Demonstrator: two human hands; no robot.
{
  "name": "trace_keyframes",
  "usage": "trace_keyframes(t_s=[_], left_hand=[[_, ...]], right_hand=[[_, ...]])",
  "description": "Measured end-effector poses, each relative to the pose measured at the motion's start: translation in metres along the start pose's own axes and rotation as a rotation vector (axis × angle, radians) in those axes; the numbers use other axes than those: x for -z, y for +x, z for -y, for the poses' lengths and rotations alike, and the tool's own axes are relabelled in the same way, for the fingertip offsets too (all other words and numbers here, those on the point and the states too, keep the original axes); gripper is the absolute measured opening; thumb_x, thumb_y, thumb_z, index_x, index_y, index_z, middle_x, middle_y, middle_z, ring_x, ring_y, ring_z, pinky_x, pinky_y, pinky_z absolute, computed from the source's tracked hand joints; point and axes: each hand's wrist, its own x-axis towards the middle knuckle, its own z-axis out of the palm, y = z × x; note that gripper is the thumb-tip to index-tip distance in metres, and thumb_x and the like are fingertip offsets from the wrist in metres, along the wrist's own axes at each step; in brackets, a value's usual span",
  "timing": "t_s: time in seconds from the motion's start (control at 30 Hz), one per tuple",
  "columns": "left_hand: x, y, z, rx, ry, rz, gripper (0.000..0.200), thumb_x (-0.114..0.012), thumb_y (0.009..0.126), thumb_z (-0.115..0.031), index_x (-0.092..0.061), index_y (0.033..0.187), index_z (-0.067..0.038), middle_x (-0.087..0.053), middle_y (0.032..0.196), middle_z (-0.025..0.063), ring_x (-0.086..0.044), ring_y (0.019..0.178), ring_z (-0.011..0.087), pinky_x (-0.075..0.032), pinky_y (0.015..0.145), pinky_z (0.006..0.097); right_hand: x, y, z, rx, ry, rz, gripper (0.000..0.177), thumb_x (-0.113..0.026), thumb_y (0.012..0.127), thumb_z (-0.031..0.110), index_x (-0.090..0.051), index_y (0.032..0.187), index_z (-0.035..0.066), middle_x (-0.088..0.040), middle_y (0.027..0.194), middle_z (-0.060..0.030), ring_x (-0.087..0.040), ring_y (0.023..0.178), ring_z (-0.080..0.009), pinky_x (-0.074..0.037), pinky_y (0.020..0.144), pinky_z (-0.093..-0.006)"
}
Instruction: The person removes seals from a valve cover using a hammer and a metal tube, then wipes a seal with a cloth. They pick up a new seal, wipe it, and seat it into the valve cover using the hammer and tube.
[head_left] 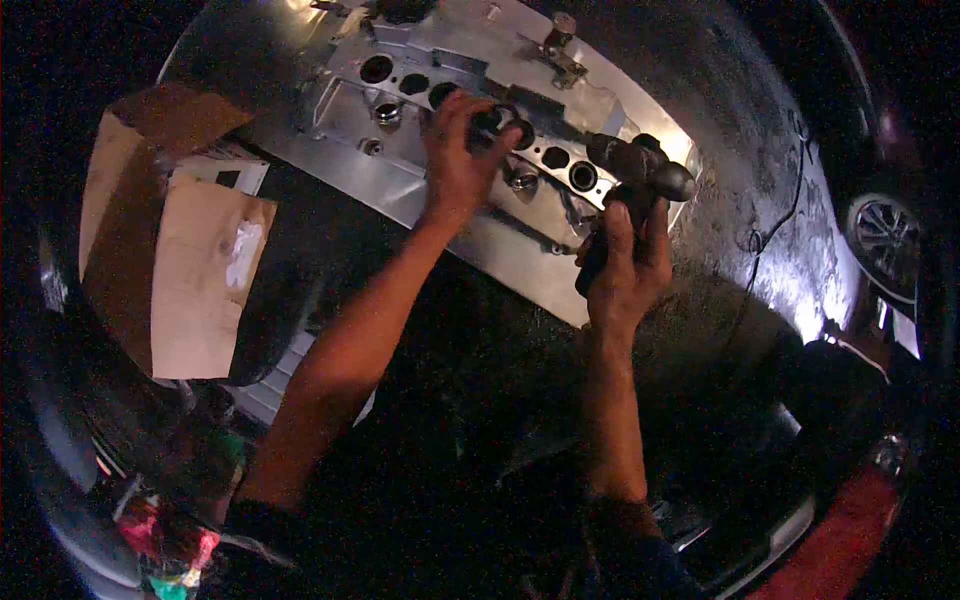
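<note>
My right hand (632, 265) is wrapped round the grip of a dark cordless drill (650, 170), its front end turned toward the upper left. The fingers of my left hand (460, 170) curl round a dark round part (493, 122) at the middle of a metal strip (604, 190) with several round holes. The strip lies along a large pale metal panel (345, 170). Small shiny round fittings (386, 112) sit beside the strip. Under my left fingers the contact between part and strip is hidden. The drill tip is too dark to make out.
An open cardboard box (205, 270) stands to the left of the panel. Colourful wrappers (165, 540) lie at the lower left. A vehicle wheel (885, 240) and a bright light patch on the dark floor (750, 180) show at the right. A red surface (840, 545) slants through the lower right.
</note>
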Motion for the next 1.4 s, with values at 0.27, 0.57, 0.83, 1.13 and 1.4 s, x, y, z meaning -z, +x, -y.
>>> trace_keyframes(t_s=[0.27,0.57,0.83,1.13,1.4], left_hand=[[0.016,0.009,0.000,-0.077,0.065,0.068,0.050,-0.085,0.084,-0.035,-0.069,0.125,-0.011,-0.064,0.133,0.0112,-0.049,0.135,0.0358,-0.033,0.117,0.0508],[-0.001,0.000,0.006,-0.253,0.312,0.081,0.050,-0.083,0.081,-0.047,-0.072,0.120,-0.017,-0.054,0.142,0.0062,-0.035,0.145,0.0373,-0.019,0.120,0.0624],[0.001,-0.003,0.001,-0.257,0.321,0.098,0.049,-0.084,0.081,-0.047,-0.073,0.120,-0.019,-0.051,0.145,0.0065,-0.031,0.148,0.0375,-0.016,0.122,0.0628],[0.004,-0.004,-0.004,-0.256,0.353,0.130,0.051,-0.083,0.083,-0.047,-0.072,0.126,-0.021,-0.050,0.149,0.0065,-0.029,0.150,0.0385,-0.017,0.122,0.0627],[0.000,-0.005,0.006,-0.290,0.329,0.096,0.048,-0.076,0.090,-0.048,-0.070,0.131,-0.024,-0.050,0.148,0.0040,-0.030,0.149,0.0375,-0.015,0.121,0.0670]], right_hand=[[0.022,-0.014,-0.007,-0.184,0.114,-0.064,0.041,-0.072,0.100,0.023,-0.060,0.133,0.001,-0.065,0.082,-0.0047,-0.059,0.057,-0.0114,-0.048,0.047,-0.0271],[0.025,-0.020,-0.012,-0.199,0.093,-0.032,0.036,-0.072,0.101,0.023,-0.060,0.128,0.001,-0.063,0.081,-0.0040,-0.060,0.057,-0.0117,-0.049,0.049,-0.0272],[0.016,-0.022,-0.018,-0.212,0.086,-0.033,0.046,-0.074,0.099,0.023,-0.058,0.136,0.000,-0.064,0.081,-0.0040,-0.059,0.056,-0.0111,-0.047,0.049,-0.0272],[0.009,-0.019,-0.021,-0.284,0.078,0.045,0.062,-0.080,0.096,0.028,-0.056,0.147,0.002,-0.069,0.089,-0.0037,-0.059,0.064,-0.0100,-0.050,0.056,-0.0267],[0.009,-0.020,-0.028,-0.254,0.077,0.059,0.065,-0.078,0.097,0.029,-0.053,0.150,0.000,-0.069,0.087,-0.0046,-0.059,0.063,-0.0102,-0.049,0.054,-0.0269]])
